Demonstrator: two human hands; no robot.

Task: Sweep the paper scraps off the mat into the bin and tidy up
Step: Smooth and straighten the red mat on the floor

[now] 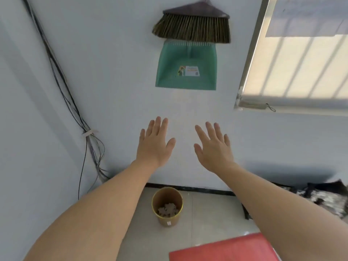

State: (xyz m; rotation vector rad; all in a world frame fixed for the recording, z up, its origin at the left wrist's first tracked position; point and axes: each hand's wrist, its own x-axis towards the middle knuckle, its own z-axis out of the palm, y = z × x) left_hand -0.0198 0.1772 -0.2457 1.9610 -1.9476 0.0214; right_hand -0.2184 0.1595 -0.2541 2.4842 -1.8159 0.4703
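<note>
A broom (pixel 192 28) with brown bristles hangs high on the white wall, and a green dustpan (pixel 186 68) hangs just below it. My left hand (pixel 154 144) and my right hand (pixel 214 147) are raised side by side in front of the wall below the dustpan, fingers straight and spread, holding nothing. On the tiled floor against the wall stands a round gold bin (pixel 167 207) with paper scraps (pixel 168 210) inside. A corner of the red mat (pixel 226 249) shows at the bottom, with no scraps visible on it.
A bundle of black cables (pixel 62 81) runs down the wall corner on the left. A window (pixel 301 53) with bars fills the upper right. A dark patterned object (pixel 320 198) lies on the floor at the right, under the window.
</note>
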